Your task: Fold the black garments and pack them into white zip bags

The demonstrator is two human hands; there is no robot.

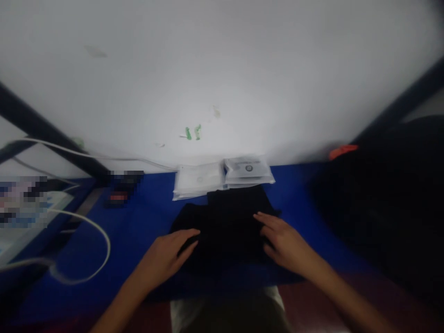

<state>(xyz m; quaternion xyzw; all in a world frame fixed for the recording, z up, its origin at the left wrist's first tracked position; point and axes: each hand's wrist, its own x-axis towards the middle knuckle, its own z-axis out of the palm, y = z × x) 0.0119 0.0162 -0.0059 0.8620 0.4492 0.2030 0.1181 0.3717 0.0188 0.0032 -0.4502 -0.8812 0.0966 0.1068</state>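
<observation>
I have the black cloth [232, 222] in the lower centre of the frame, spread over the blue table [138, 240], its outline stepped along the upper edge. My left hand [169, 252] lies at the cloth's left side, fingers reaching inward with a narrow gap to the thumb. My right hand [282, 240] is at the right side, fingers loosely parted and the thumb apart. Neither seems to grip anything, though against so dark a fabric I cannot tell whether a fingertip pinches a fold.

The step in hand looks like handling the cloth flat between two hands. To do it well, I judge that both hands should work evenly, with light, spread fingers, so that neither side drags and creases. The shadow hides wrinkles, so I would go by the outline more than the surface.

Just above the cloth sit two piles of plastic packets, the left pile [197, 178] and the right pile [248, 171]. The cloth's upper edge comes right up to them; I would press sideways rather than forward there. Farther out, a white cable [109, 247] loops at the lower left, well apart from the cloth.
</observation>
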